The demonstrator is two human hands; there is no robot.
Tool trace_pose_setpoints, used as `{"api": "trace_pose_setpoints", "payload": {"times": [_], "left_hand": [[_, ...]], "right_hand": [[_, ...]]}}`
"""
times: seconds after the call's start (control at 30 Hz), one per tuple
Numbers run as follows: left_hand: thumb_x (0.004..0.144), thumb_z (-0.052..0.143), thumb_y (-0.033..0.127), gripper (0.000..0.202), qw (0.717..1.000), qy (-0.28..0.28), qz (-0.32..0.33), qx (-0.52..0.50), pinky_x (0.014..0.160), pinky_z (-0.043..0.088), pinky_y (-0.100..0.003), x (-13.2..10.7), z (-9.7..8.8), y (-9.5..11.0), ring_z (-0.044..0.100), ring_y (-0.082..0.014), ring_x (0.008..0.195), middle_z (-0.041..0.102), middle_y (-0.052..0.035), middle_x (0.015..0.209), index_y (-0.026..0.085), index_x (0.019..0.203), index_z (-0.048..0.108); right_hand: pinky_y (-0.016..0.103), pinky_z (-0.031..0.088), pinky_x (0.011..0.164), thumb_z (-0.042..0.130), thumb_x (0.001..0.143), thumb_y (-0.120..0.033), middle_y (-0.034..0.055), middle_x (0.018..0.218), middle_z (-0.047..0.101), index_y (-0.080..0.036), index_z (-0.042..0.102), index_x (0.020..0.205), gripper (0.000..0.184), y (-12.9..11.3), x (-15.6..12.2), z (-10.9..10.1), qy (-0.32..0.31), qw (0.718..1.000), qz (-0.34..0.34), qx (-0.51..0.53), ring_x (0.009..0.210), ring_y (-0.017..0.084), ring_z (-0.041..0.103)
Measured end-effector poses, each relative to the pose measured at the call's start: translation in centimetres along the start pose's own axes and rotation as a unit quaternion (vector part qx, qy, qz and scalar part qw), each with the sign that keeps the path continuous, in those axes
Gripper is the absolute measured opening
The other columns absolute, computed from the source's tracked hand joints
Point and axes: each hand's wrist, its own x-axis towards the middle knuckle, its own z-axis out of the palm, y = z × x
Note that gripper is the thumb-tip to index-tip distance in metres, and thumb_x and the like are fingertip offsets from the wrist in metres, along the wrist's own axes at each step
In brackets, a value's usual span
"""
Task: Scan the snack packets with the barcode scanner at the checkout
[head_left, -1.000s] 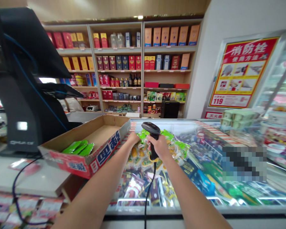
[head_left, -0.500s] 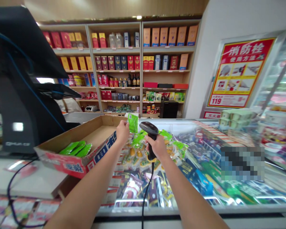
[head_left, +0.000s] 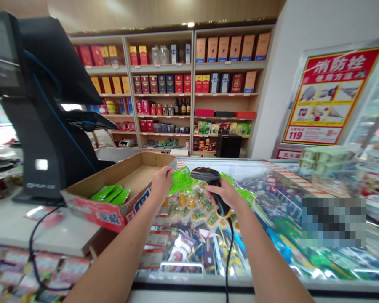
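Pinched in my left hand (head_left: pixel 161 184) is a bright green snack packet (head_left: pixel 180 180), held by its left edge with a white label patch on its upper right. My right hand (head_left: pixel 226 194) is wrapped around the handle of a black barcode scanner (head_left: pixel 206 173). The scanner's head points left, close to the packet but apart from it. Below both hands, clear packs with yellow-orange pieces (head_left: pixel 199 210) lie on the glass top of a freezer. More green packets (head_left: pixel 246 194) lie among them, partly hidden by my right hand.
An open cardboard box (head_left: pixel 94 212) holding several green packets (head_left: pixel 112 194) stands at left beside a black checkout terminal (head_left: pixel 47 139). The scanner's cable (head_left: pixel 229 256) hangs toward me. Egg cartons (head_left: pixel 326 158) and tubs sit at right on the glass freezer (head_left: pixel 180 269). Shelves of boxes stand behind.
The green packet has gone from upright to tilted flatter and lower. The scanner has turned from nearly upright to slanting, its head now toward the packet. The view has shifted slightly left.
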Motion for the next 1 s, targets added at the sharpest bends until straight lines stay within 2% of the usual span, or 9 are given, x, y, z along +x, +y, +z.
{"api": "trace_pose_setpoints", "payload": {"times": [0.2, 0.43, 0.57, 0.67, 0.77, 0.87, 1.0], "left_hand": [[0.087, 0.046, 0.026, 0.022, 1.0, -0.01, -0.005, 0.005, 0.076, 0.044, -0.025, -0.4, -0.1, 0.6, 0.065, -0.0195, 0.084, 0.072, -0.0057, 0.084, 0.02, 0.083, 0.067], [0.089, 0.045, 0.025, 0.024, 0.999, -0.021, -0.003, 0.025, 0.076, 0.043, -0.025, -0.6, 0.0, 0.8, 0.065, -0.0195, 0.086, 0.072, -0.0062, 0.087, 0.02, 0.084, 0.068], [0.089, 0.045, 0.024, 0.024, 0.998, -0.03, -0.016, 0.056, 0.075, 0.044, -0.026, -0.4, -0.9, 1.6, 0.065, -0.0205, 0.087, 0.072, -0.0078, 0.09, 0.019, 0.088, 0.068], [0.089, 0.045, 0.025, 0.025, 0.996, -0.023, -0.026, 0.077, 0.077, 0.045, -0.026, 0.0, -2.8, 2.0, 0.065, -0.0208, 0.088, 0.073, -0.0084, 0.092, 0.019, 0.09, 0.068], [0.087, 0.046, 0.026, 0.024, 0.994, 0.009, -0.035, 0.099, 0.078, 0.046, -0.028, 0.5, -5.6, 1.4, 0.065, -0.0218, 0.088, 0.072, -0.0081, 0.089, 0.019, 0.088, 0.069], [0.086, 0.047, 0.028, 0.023, 0.989, 0.055, -0.051, 0.128, 0.08, 0.047, -0.031, 0.9, -8.9, -0.5, 0.065, -0.0242, 0.086, 0.071, -0.0084, 0.086, 0.019, 0.086, 0.068], [0.086, 0.046, 0.026, 0.023, 0.977, 0.099, -0.102, 0.16, 0.082, 0.048, -0.038, 1.2, -12.7, -4.4, 0.065, -0.0289, 0.089, 0.071, -0.0125, 0.088, 0.018, 0.09, 0.068]], "right_hand": [[0.023, 0.042, 0.038, 0.065, 0.069, -0.037, -0.0007, 0.039, 0.054, -0.02, 0.055, 0.053, 0.026, -0.1, 0.0, 0.9, -0.007, 1.0, 0.017, -0.005, 0.033, 0.013, 0.05], [0.023, 0.04, 0.035, 0.066, 0.068, -0.039, -0.0007, 0.04, 0.055, -0.019, 0.055, 0.057, 0.026, 0.0, 0.1, 0.9, 0.004, 1.0, 0.009, 0.01, 0.032, 0.013, 0.05], [0.023, 0.04, 0.035, 0.067, 0.067, -0.039, -0.0005, 0.045, 0.058, -0.018, 0.057, 0.06, 0.024, 0.4, 0.2, 1.6, -0.001, 0.999, 0.001, 0.037, 0.033, 0.013, 0.051], [0.023, 0.04, 0.034, 0.068, 0.064, -0.04, 0.0003, 0.051, 0.061, -0.017, 0.058, 0.062, 0.025, 0.3, 0.5, 3.2, -0.006, 0.997, 0.007, 0.076, 0.034, 0.013, 0.053], [0.023, 0.04, 0.035, 0.068, 0.064, -0.04, 0.0006, 0.049, 0.06, -0.017, 0.059, 0.06, 0.025, -0.4, 1.2, 5.5, -0.029, 0.995, 0.017, 0.092, 0.035, 0.013, 0.053], [0.023, 0.041, 0.035, 0.066, 0.065, -0.04, 0.0005, 0.043, 0.057, -0.016, 0.059, 0.054, 0.027, -1.7, 2.3, 8.4, -0.056, 0.995, 0.014, 0.086, 0.034, 0.013, 0.053], [0.023, 0.041, 0.034, 0.068, 0.064, -0.04, -0.0001, 0.04, 0.055, -0.017, 0.058, 0.051, 0.028, -3.5, 3.5, 12.3, -0.099, 0.99, 0.0, 0.096, 0.033, 0.013, 0.052]]}}
